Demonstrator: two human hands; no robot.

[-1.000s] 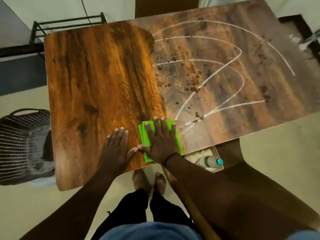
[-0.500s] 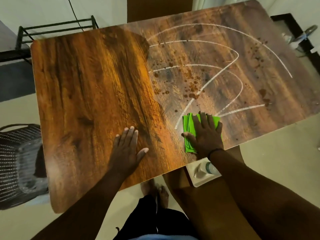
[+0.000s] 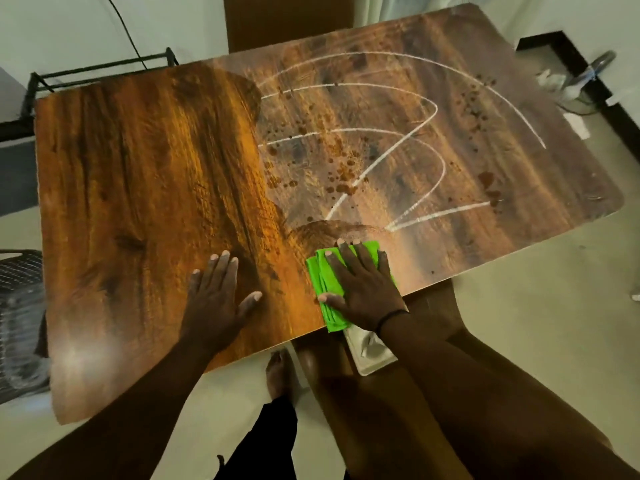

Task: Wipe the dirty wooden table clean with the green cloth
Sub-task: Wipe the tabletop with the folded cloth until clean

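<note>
Right hand lies flat, fingers spread, pressing the green cloth at the table's near edge. Chalk lines and brown spots lie beyond the fingertips — toward the far right corner. Left hand rests open, bracing.

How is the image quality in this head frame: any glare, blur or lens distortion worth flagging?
Head view: wide-angle bending bows the wooden table edges; a pale glare patch sits on its near left corner; overall soft, with slight blur, though the green cloth under the right hand and the left hand stay readable; room light is dim and warm.
</note>
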